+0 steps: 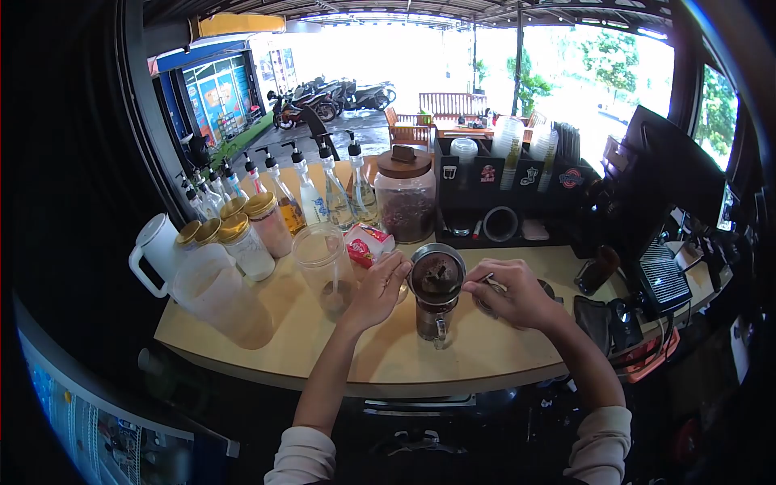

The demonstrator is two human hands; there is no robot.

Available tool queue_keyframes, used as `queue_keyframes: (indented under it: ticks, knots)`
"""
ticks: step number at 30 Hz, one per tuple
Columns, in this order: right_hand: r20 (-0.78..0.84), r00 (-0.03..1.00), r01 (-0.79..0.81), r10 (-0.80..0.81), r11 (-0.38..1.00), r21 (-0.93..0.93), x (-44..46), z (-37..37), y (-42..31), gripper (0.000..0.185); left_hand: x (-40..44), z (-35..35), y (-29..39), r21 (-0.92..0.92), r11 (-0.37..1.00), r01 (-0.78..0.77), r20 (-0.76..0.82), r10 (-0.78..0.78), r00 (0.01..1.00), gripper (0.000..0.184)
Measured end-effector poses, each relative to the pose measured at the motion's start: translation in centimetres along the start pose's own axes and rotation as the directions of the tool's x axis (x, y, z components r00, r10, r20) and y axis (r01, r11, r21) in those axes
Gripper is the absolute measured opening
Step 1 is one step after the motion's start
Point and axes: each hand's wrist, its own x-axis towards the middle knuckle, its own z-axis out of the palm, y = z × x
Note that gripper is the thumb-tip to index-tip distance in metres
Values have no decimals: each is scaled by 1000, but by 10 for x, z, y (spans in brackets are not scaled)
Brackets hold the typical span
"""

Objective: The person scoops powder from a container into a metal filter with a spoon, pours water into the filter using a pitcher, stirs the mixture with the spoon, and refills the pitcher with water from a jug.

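A round metal strainer with dark brown powder or grounds in it is held above a glass mug. The mug stands on the counter with its handle towards me. My right hand pinches the strainer's thin handle from the right. At the strainer's left side is my left hand, its fingers stretched out by the rim; whether they touch it I cannot tell. Just left of that hand stands a tall clear plastic jar with a spoon in it, and behind it lies a red and white packet.
On the left of the wooden counter are a translucent pitcher, a white kettle, gold-lidded jars and several pump bottles. Behind are a wooden-lidded jar and a black cup organizer. An espresso machine stands right.
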Motion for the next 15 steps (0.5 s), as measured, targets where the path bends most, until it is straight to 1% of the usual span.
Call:
queue_keyframes:
  ticks: [1, 3, 4, 6, 8, 10, 12, 13, 15]
  knots:
    - [-2, 1000, -1, 1, 1000, 1, 0, 0, 0, 13, -1, 0, 0, 8, 1000, -12, -6, 12, 1000, 29]
    - [-85, 996, 40, -37, 999, 33, 3, 1, -2, 14, -1, 1, 1, 18, 999, -26, -9, 27, 1000, 28]
    - [-85, 996, 39, -36, 999, 33, 3, -1, -3, 14, -1, 2, 2, -7, 1000, -17, -24, 17, 1000, 27]
    - [-31, 993, -106, 110, 990, 95, 5, -5, -4, 15, -3, 3, 2, -31, 999, -7, -43, 5, 999, 26]
    - [-17, 997, -74, 77, 991, 113, 5, 1, -2, 16, -3, 4, 1, -24, 999, -46, -59, 44, 997, 26]
    - [-7, 999, -44, 46, 991, 129, 6, 1, -1, 16, -4, 5, 2, -25, 999, -33, -66, 31, 997, 26]
    - [-56, 989, -125, 139, 970, 207, 8, -1, -1, 17, -5, 5, 1, -26, 1000, -15, -78, 13, 997, 26]
    - [-54, 989, -123, 137, 970, 208, 9, 0, -2, 17, -5, 5, 0, -15, 999, -36, -76, 34, 997, 26]
    - [20, 994, -106, 104, 980, 171, 9, 0, -5, 18, -6, 5, 0, -6, 998, -56, -71, 56, 996, 26]
